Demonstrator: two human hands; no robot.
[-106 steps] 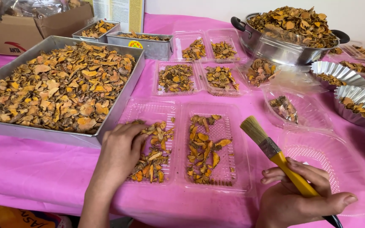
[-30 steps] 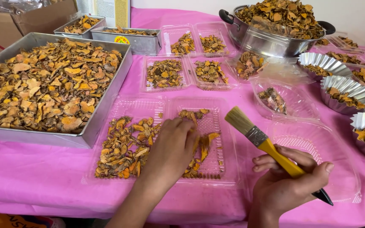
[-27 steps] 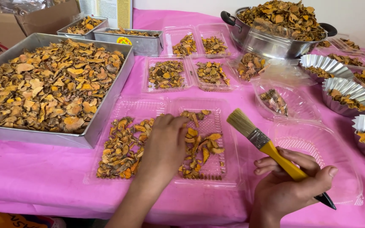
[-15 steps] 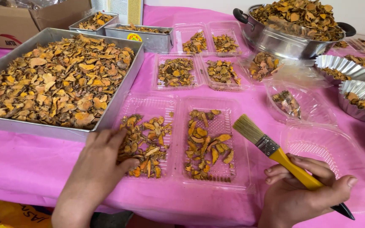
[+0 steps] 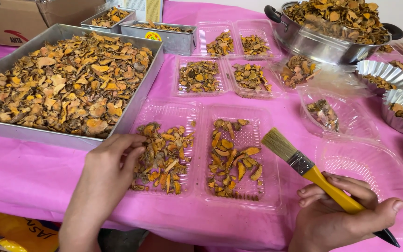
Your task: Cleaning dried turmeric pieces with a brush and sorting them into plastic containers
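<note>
The left hand lies at the left edge of a clear plastic tray with two compartments, its fingers bent over the outer rim of the left compartment and touching the dried slices heaped there. The fingertips are curled under, so whether they pinch a slice cannot be told. The right compartment holds a thinner scatter of the same orange-brown slices.

The right hand is closed around the yellow handle of a paintbrush, held just right of the tray with the pale bristles pointing up and left, above the tray's right rim; whether they touch it is unclear. The dark end of the handle sticks out past the palm at the lower right. Part of this hand is cut off by the bottom edge.

An empty clear tray lies under and behind the right hand, hard to make out against the pink cloth that covers the worktop. A big metal pan full of slices stands just left of the two-part tray, its left side cut off. Farther back are smaller clear trays with slices, two small metal tins, and a metal pot heaped high, its top cropped. Fluted foil cups at the right edge are only partly in view. A cardboard box sits at the top left corner.
</note>
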